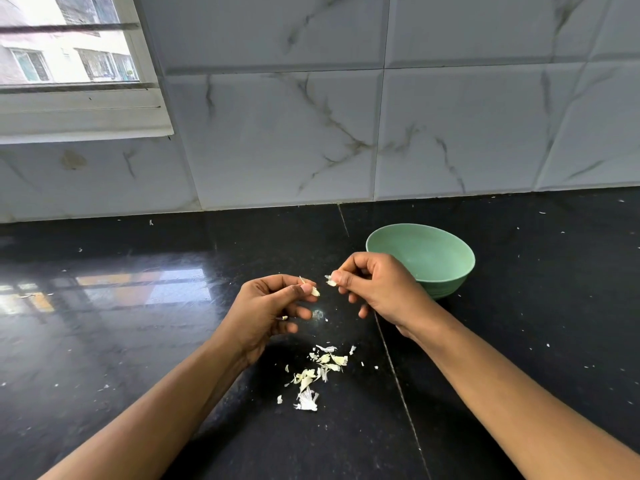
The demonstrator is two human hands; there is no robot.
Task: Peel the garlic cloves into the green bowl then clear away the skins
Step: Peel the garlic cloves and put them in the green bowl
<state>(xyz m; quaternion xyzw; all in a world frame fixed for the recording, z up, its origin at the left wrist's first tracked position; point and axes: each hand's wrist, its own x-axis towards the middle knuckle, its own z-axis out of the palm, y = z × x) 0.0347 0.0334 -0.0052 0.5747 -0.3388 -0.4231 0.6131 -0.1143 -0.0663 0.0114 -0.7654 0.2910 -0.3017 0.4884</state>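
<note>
My left hand [270,306] is held above the black counter and pinches a small pale garlic clove [313,291] between thumb and forefinger. A short gap to its right, my right hand [374,289] pinches a scrap of garlic skin [330,280] at its fingertips. The green bowl [446,268] stands on the counter just behind and to the right of my right hand; the part of its inside that shows holds nothing. A heap of torn garlic skins [318,372] lies on the counter below both hands.
The black stone counter [138,341] runs back to a marble-tiled wall [346,133]. Tiny skin flecks are scattered across the counter, more of them on the right. A window [69,46] sits at the upper left.
</note>
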